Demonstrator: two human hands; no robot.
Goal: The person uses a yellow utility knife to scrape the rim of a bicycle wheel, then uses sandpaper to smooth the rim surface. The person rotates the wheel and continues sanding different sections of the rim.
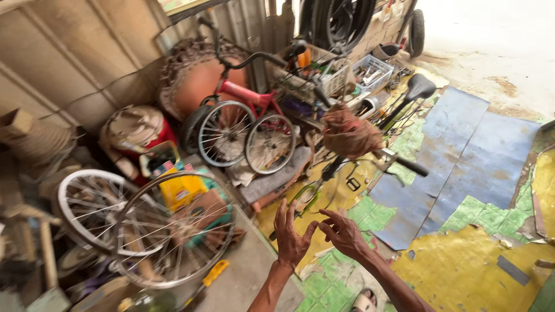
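Left hand [292, 234]: raised, fingers spread, holding nothing. Right hand [344, 231]: just beside it, fingers loosely curled, empty, fingertips near the left thumb. Beyond both hands: overturned bicycle with a black saddle [419, 86] and a brown rag [348, 134] draped on it. Left of the hands: bare spoked silver wheels [147, 228]. Beyond, upper left: small red child's bicycle [245, 124]. Underfoot: peeling yellow, green and blue floor covering [462, 173].

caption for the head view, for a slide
Two bare hands, left hand and right hand, raised empty before spoked wheels.
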